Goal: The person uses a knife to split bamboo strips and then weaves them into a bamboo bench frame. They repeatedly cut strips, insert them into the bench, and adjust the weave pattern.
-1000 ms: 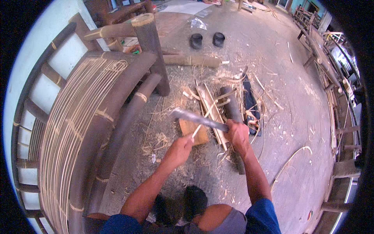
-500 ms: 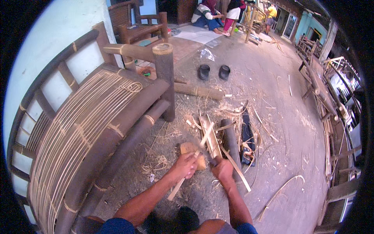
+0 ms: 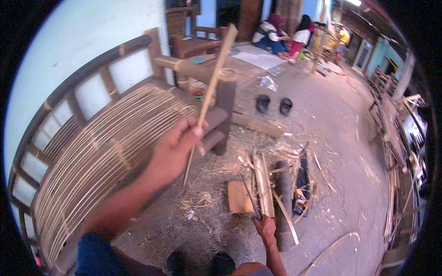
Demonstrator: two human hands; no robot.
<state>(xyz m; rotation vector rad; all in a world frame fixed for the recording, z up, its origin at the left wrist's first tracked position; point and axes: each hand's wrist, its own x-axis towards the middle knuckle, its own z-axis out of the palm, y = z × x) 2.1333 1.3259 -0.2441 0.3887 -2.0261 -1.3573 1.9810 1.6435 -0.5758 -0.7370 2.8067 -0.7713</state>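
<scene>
Raised in front of the bamboo bench, my left hand [image 3: 177, 142] is closed around a flat, pale bamboo strip [image 3: 214, 85]. The strip slants upward, and its lower end hangs below my fingers. Lower down, my right hand [image 3: 264, 228] grips a knife [image 3: 249, 193] with a long, thin, dark blade pointing away from me. That blade passes beside a wooden block [image 3: 240, 197] on the ground. A split bamboo piece [image 3: 264, 186] lies just to the right of the knife. Next to it is a dark bamboo pole [image 3: 284, 207].
The slatted bamboo bench [image 3: 131, 119] fills the left side. Shavings [image 3: 198, 201] and a black, elongated object [image 3: 302, 184] litter the floor. Beyond are a bamboo length [image 3: 255, 125] and black sandals [image 3: 263, 104]. People [image 3: 271, 34] are at the back; bamboo furniture [image 3: 386, 133] lines the right.
My left hand has lifted the bamboo strip up and to the left, away from the block. My right hand stays low with the knife. The whole view has shifted.
</scene>
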